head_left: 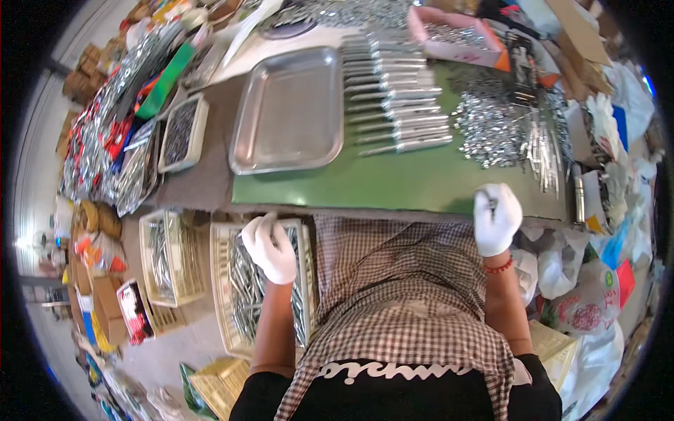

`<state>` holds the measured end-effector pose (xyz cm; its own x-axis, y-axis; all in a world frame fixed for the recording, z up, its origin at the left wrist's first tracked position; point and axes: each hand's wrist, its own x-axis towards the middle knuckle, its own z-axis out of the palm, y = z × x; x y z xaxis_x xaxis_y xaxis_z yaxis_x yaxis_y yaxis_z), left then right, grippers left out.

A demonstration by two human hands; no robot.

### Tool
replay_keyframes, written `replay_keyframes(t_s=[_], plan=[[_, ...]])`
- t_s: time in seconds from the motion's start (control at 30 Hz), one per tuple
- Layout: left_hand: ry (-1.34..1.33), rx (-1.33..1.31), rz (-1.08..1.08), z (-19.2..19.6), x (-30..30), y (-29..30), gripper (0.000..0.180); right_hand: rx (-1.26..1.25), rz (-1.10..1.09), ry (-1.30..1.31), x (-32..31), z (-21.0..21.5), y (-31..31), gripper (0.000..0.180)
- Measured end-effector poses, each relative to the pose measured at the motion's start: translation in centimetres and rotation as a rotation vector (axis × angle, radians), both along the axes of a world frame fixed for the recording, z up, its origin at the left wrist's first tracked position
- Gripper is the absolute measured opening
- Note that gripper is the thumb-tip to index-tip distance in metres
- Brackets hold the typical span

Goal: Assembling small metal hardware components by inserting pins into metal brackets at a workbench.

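Note:
Both my hands wear white gloves. My left hand (269, 251) is over a cream plastic basket (219, 295) full of slim metal rods (247, 302), its fingers loosely bent and a little apart, with nothing visible in them. At the table's front edge on the right, my right hand (497, 217) has its fingers curled in; whatever lies in them is too small to make out. On the green table mat (295, 191) a row of metal rod-shaped parts (404, 119) lies side by side. A shallow steel tray (291, 112) sits to their left.
Small shiny metal pieces (488, 130) are heaped on the right, beside thin silver rods (542, 158). A pink box (456, 38) of small parts stands behind. A white bin (184, 133) of dark pieces stands left of the tray. Another basket (168, 259) of rods is at lower left.

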<state>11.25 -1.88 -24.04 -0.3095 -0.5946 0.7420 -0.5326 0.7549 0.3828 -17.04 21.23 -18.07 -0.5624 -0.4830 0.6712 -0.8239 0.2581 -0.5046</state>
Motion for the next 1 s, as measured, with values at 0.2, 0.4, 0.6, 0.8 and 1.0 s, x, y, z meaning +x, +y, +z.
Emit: replay_keyframes(t_s=[0.2,0.4,0.6,0.8,1.0], plan=[[-0.3,0.03,-0.701,10.4,-13.9,3.3,0.03,0.028,0.02,0.012,0.0,0.4,-0.1,0.012],[-0.474,-0.007,-0.651,9.8,-20.4,2.7,0.017,0.077,0.03,-0.131,0.2,1.2,0.3,0.01],[-0.388,0.033,-0.836,10.6,-19.5,3.2,0.017,0.019,0.198,-0.369,-0.7,3.0,1.3,0.011],[-0.579,0.226,-0.919,13.1,-18.2,4.2,0.028,0.097,0.252,-1.04,-0.8,5.9,1.7,0.033],[-0.712,0.054,-1.005,14.5,-19.4,6.4,0.033,-0.003,0.3,-1.179,-1.5,5.8,2.2,0.033]])
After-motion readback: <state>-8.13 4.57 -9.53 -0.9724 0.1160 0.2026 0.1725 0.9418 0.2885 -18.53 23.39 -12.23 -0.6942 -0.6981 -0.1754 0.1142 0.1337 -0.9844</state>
